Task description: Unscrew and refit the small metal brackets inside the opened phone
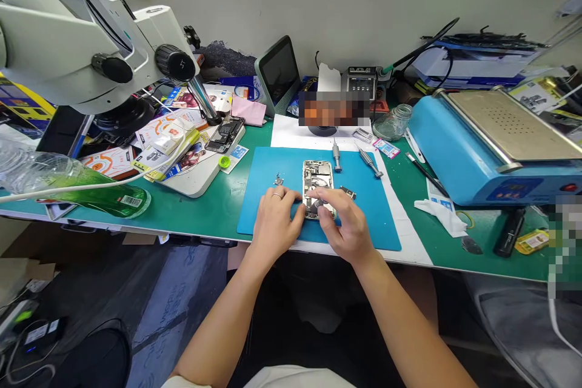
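An opened smartphone point(318, 171) lies on a blue mat point(282, 160), its circuit boards and inner parts bare. My left hand point(278, 218), a ring on one finger, is curled against the phone's lower left edge, with thumb and fingertips at its side. Over the lower half of the phone reaches my right hand point(348, 224). Its index finger and thumb are bent and apart, touching the inside near a dark round part. Two small screwdrivers point(336, 156) lie beyond the phone to the right. Small metal parts point(278, 179) rest left of it, and a dark component point(348, 193) on its right.
A microscope point(113, 54) overhangs the left side, above a green bottle point(113, 197) and piled packets. A blue heating plate point(477, 151) stands at right. At the back are a tilted screen point(278, 76), a soldering station point(361, 83) and a glass jar point(394, 122).
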Demonstrator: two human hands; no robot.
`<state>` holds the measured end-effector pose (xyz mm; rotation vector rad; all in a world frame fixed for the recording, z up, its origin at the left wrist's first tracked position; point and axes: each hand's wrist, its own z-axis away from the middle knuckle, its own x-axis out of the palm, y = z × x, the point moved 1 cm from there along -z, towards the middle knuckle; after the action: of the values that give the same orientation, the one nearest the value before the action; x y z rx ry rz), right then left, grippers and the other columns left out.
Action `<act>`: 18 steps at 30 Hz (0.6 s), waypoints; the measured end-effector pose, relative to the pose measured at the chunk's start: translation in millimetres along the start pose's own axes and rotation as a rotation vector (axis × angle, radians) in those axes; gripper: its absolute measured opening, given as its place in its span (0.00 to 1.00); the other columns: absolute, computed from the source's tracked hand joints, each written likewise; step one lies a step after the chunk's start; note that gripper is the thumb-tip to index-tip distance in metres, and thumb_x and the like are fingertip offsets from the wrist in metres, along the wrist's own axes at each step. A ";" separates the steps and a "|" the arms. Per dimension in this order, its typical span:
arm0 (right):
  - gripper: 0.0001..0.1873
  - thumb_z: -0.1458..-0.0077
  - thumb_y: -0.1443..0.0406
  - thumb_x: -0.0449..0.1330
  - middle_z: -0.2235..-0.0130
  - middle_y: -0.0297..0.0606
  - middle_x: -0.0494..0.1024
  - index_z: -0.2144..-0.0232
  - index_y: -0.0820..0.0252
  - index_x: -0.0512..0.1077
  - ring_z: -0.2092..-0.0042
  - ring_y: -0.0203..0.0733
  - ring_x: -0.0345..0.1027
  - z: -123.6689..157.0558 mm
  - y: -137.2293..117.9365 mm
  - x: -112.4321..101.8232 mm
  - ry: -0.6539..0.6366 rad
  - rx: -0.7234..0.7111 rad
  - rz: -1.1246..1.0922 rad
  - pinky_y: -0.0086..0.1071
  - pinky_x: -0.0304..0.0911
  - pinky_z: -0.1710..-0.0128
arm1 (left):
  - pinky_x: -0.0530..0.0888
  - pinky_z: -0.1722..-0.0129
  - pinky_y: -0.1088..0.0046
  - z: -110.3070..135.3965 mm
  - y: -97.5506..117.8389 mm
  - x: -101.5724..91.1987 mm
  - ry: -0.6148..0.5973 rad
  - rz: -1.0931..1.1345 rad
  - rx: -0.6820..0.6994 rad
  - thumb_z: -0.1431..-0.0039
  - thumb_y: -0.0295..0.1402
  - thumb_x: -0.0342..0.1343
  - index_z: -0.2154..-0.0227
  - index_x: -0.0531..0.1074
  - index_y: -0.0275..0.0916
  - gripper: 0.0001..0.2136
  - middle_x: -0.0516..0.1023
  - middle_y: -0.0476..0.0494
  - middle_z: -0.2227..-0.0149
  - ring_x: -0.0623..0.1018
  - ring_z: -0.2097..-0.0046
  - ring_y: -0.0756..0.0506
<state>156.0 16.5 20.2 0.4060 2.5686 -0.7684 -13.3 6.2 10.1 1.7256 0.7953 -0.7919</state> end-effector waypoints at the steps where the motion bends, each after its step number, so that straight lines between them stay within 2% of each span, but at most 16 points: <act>1: 0.29 0.33 0.75 0.57 0.50 0.45 0.84 0.34 0.50 0.64 0.50 0.49 0.81 0.4 0.3 0.2 -0.001 0.005 0.001 0.47 0.78 0.51 | 0.71 0.53 0.60 0.1 -0.1 0.1 0.000 0.001 0.002 0.30 0.32 0.57 0.56 0.74 0.43 0.04 0.78 0.44 0.55 0.74 0.53 0.39; 8: 0.28 0.33 0.73 0.60 0.52 0.44 0.84 0.34 0.49 0.63 0.56 0.47 0.81 -2.9 3.3 3.9 0.002 -0.050 0.025 0.43 0.79 0.57 | 0.70 0.54 0.60 0.4 0.9 -1.1 -0.009 0.005 -0.005 0.30 0.32 0.57 0.56 0.74 0.43 0.03 0.78 0.43 0.55 0.74 0.53 0.39; 18: 0.29 0.31 0.72 0.56 0.49 0.45 0.84 0.32 0.51 0.61 0.48 0.48 0.82 4.1 1.0 0.7 -0.022 0.070 -0.011 0.45 0.79 0.49 | 0.70 0.54 0.60 0.5 0.2 -0.7 -0.001 0.009 0.002 0.29 0.32 0.56 0.56 0.74 0.44 0.04 0.78 0.43 0.55 0.74 0.53 0.39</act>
<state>157.0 15.0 16.3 0.4032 2.5314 -0.8633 -13.6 5.5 10.7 1.7295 0.7858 -0.7877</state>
